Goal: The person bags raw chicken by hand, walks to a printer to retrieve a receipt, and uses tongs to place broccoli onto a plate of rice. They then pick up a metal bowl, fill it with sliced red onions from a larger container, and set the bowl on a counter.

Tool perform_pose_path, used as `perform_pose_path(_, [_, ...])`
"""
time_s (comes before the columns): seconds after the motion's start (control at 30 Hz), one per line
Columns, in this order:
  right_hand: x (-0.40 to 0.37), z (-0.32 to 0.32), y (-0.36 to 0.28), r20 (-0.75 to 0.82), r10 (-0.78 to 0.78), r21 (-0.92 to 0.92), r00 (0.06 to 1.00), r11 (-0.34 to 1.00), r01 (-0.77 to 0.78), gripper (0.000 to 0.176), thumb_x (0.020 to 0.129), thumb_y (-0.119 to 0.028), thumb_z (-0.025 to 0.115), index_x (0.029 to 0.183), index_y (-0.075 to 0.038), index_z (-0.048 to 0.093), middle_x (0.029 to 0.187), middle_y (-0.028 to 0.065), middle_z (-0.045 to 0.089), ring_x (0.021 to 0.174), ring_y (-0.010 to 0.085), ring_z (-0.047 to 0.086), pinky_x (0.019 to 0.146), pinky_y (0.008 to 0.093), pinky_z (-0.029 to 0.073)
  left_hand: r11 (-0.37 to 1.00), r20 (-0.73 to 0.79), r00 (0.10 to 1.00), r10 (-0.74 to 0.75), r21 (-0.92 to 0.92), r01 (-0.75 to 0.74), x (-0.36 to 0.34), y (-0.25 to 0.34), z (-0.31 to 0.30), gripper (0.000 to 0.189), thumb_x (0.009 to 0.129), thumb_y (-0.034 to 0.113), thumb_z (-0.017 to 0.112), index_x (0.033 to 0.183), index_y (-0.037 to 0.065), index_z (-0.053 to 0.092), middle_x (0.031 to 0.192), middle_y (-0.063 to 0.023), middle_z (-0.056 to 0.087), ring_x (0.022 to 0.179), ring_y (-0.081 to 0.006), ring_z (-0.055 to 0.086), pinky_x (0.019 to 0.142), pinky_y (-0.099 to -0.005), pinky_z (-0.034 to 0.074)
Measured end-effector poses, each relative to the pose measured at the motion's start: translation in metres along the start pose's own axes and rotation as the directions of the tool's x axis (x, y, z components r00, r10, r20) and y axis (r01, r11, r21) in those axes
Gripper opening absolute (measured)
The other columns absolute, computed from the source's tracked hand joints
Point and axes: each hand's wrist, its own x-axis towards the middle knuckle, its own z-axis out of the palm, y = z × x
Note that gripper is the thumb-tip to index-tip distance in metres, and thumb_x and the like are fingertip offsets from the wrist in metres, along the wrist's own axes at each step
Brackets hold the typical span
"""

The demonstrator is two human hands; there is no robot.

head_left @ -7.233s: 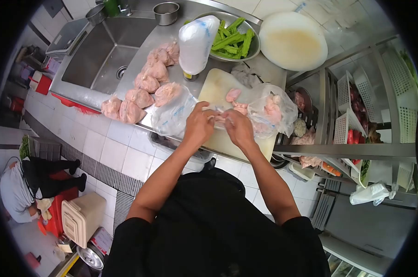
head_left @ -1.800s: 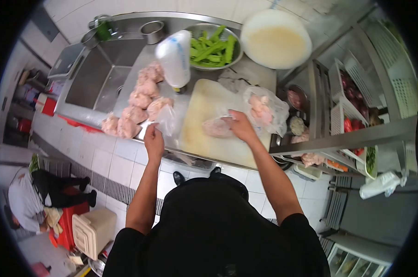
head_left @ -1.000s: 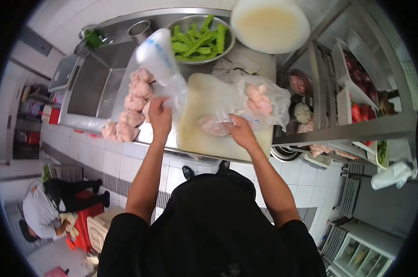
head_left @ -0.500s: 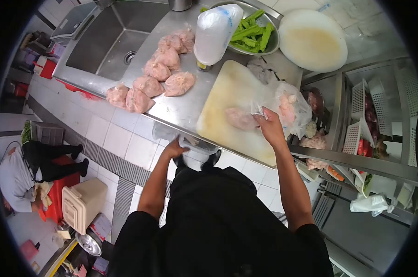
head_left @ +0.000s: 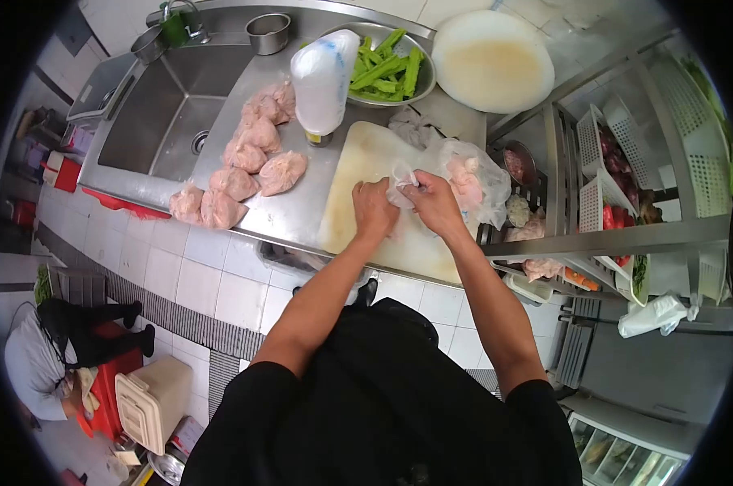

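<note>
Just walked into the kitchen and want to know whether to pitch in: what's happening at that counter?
A person in black stands at the steel counter, both hands over the cutting board. The left hand and right hand grip a small clear bag, its neck pinched up between them. A bigger bag of raw chicken sits just right of it. Bagged chicken portions lie beside the sink; a bowl of green vegetables stands behind.

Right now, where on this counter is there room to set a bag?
Bare steel counter between the meat bundles and the cutting board; the board's left half too. Crowded where the left hand and right hand grip the small bag, beside the open meat bag.
</note>
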Motion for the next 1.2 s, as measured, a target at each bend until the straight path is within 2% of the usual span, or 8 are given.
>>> perform_pose_path(0.07, [0.001, -0.008, 0.025, -0.019, 0.091, -0.047, 0.996, 0.995, -0.092, 0.014, 0.09, -0.015, 0.063, 0.093, -0.002, 0.066, 0.072, -0.0019, 0.059, 0.064, 0.0057, 0.051, 0.056, 0.0238, 0.043, 0.999, 0.162, 0.986, -0.036, 0.034, 0.031, -0.002, -0.006, 0.006, 0.054, 0.071, 0.016, 0.072, 0.12, 0.001, 0.056, 0.105, -0.0144, 0.062, 0.103, -0.0328, 0.054, 0.101, -0.048, 0.034])
perform_pose_path(0.13, [0.001, -0.015, 0.036, -0.139, 0.14, -0.114, 0.98, 0.981, -0.156, 0.014, 0.089, -0.016, 0.064, 0.087, -0.002, 0.065, 0.066, -0.002, 0.057, 0.06, 0.0061, 0.051, 0.051, 0.0246, 0.041, 0.969, 0.008, 0.97, 0.243, 0.048, -0.243, -0.016, -0.003, 0.006, 0.048, 0.07, 0.012, 0.07, 0.116, 0.001, 0.06, 0.103, -0.0115, 0.063, 0.099, -0.0303, 0.055, 0.1, -0.054, 0.032])
perform_pose_path(0.33, [0.006, -0.031, 0.008, -0.126, -0.007, -0.272, 0.992, 0.962, -0.028, 0.022, 0.084, -0.02, 0.067, 0.081, 0.002, 0.062, 0.061, 0.0142, 0.055, 0.056, 0.0204, 0.049, 0.057, 0.0361, 0.042, 0.946, -0.139, 0.946, 0.293, -0.101, -0.308, -0.013, 0.005, 0.028, 0.038, 0.078, 0.019, 0.066, 0.114, 0.006, 0.063, 0.116, -0.013, 0.061, 0.113, -0.0317, 0.052, 0.102, -0.0571, 0.028])
perform_pose_path(0.87, [-0.009, -0.019, 0.021, -0.038, -0.13, -0.267, 0.991, 0.957, 0.115, 0.024, 0.089, -0.023, 0.064, 0.091, 0.001, 0.065, 0.064, 0.0068, 0.055, 0.06, 0.0111, 0.049, 0.059, 0.0298, 0.043, 0.985, 0.045, 0.986, 0.16, -0.064, -0.157, -0.015, -0.014, 0.04, 0.036, 0.07, 0.009, 0.064, 0.106, 0.002, 0.064, 0.12, -0.0123, 0.059, 0.121, -0.0321, 0.045, 0.107, -0.0571, 0.022])
perform_pose_path(0.97, [-0.011, -0.026, 0.039, -0.101, 0.076, -0.106, 0.992, 0.991, -0.086, 0.02, 0.085, -0.016, 0.064, 0.096, 0.001, 0.065, 0.081, 0.0193, 0.064, 0.066, 0.0328, 0.058, 0.066, 0.0392, 0.047, 0.945, -0.108, 0.94, 0.325, 0.065, -0.319, -0.021, -0.015, 0.036, 0.036, 0.066, 0.005, 0.064, 0.101, 0.002, 0.064, 0.109, -0.0128, 0.062, 0.117, -0.032, 0.048, 0.107, -0.0552, 0.024])
perform_pose_path(1.03, [-0.017, -0.031, 0.027, -0.293, -0.295, -0.576, 0.91, 0.813, 0.078, 0.021, 0.082, -0.012, 0.062, 0.098, 0.0, 0.066, 0.092, 0.0168, 0.067, 0.076, 0.036, 0.064, 0.072, 0.0411, 0.051, 0.936, -0.05, 0.944, 0.327, 0.157, -0.316, -0.019, -0.006, 0.034, 0.035, 0.065, 0.004, 0.062, 0.1, 0.0, 0.064, 0.104, -0.0143, 0.062, 0.113, -0.0328, 0.049, 0.105, -0.0489, 0.028])
perform_pose_path(1.17, [-0.026, -0.022, -0.018, -0.139, -0.394, -0.54, 0.908, 0.799, 0.264, 0.027, 0.079, -0.01, 0.063, 0.105, -0.003, 0.065, 0.099, 0.0199, 0.066, 0.095, 0.0373, 0.063, 0.077, 0.0465, 0.051, 0.942, -0.097, 0.939, 0.33, 0.098, -0.321, -0.011, -0.002, 0.038, 0.02, 0.065, 0.004, 0.064, 0.085, 0.003, 0.065, 0.086, -0.011, 0.063, 0.105, -0.0295, 0.051, 0.103, -0.0506, 0.029])
perform_pose_path(1.2, [-0.021, -0.012, 0.002, 0.05, -0.211, -0.692, 0.976, 0.698, 0.186, 0.027, 0.08, -0.013, 0.062, 0.106, -0.004, 0.063, 0.098, 0.0187, 0.066, 0.093, 0.0363, 0.064, 0.076, 0.0469, 0.051, 0.945, -0.039, 0.948, 0.315, 0.102, -0.31, -0.009, 0.001, 0.035, 0.018, 0.065, 0.004, 0.064, 0.083, 0.004, 0.066, 0.084, -0.0102, 0.064, 0.103, -0.0294, 0.051, 0.103, -0.0498, 0.03])
